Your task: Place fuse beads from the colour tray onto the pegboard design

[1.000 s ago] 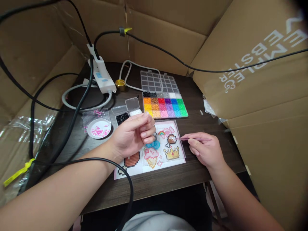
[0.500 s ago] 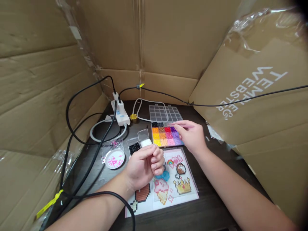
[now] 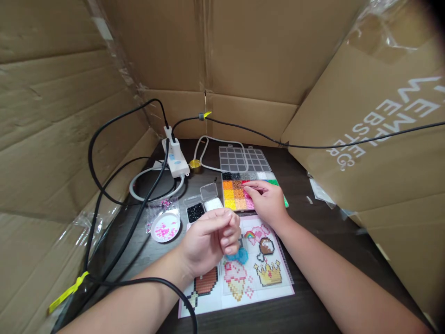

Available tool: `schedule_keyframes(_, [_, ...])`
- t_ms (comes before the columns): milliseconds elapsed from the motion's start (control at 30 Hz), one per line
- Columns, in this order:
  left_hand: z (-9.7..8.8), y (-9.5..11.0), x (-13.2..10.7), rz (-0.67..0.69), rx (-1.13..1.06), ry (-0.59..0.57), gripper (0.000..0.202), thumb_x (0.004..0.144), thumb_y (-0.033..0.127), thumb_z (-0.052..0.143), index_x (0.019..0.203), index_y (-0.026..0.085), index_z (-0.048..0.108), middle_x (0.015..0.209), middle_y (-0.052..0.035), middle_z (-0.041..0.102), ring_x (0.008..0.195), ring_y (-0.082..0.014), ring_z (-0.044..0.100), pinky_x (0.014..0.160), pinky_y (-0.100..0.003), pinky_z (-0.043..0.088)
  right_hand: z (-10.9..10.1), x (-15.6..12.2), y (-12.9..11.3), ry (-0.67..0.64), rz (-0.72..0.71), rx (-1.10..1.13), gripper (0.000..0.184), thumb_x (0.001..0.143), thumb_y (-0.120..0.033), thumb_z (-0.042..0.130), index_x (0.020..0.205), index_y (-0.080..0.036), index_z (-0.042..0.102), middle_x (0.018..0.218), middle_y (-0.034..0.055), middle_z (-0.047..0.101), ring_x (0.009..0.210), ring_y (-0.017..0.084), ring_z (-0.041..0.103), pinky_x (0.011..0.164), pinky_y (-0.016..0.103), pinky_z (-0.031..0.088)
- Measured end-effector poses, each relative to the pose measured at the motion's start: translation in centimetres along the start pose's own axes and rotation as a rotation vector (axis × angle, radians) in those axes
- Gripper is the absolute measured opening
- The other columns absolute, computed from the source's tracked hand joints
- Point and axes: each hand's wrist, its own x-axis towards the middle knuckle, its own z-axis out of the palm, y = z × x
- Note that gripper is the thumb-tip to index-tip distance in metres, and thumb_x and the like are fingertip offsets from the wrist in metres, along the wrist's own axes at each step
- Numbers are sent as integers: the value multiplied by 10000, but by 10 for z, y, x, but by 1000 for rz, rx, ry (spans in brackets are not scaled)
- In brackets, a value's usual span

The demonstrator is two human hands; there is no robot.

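My right hand is closed around slim pink tweezers, whose tips reach into the bead box, near the brown and red beads. That box has many compartments of coloured beads, and its clear lid lies folded back. My left hand hovers palm-up with curled fingers over the pattern sheet; whatever it may hold is hidden. Printed on the sheet are a crown, an ice cream and a rainbow. Just behind my left hand are a small case of black beads and one of white beads.
A white dish of pink beads rests partly on a clear pegboard at left. Behind stand a power strip and a small gold cup. A black cable loops across my left forearm. Cardboard walls surround the table.
My right hand and the tweezers have moved nearer, from the box's back row to the brown and red beads. My left hand stays nearly still. The view has shifted slightly.
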Motion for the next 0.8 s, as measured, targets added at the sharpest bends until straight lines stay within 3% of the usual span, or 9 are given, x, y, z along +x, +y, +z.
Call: schedule_keyframes(800, [2,0,-1,-6,22,8,196,815,218,648,653,132,579,593,25,341,503,-80,304,477,-221,260,-2,6,-2,-3,52,-3,104,740,-235,701,767,-172,779,809,76,791,764,221,737,743,344,582])
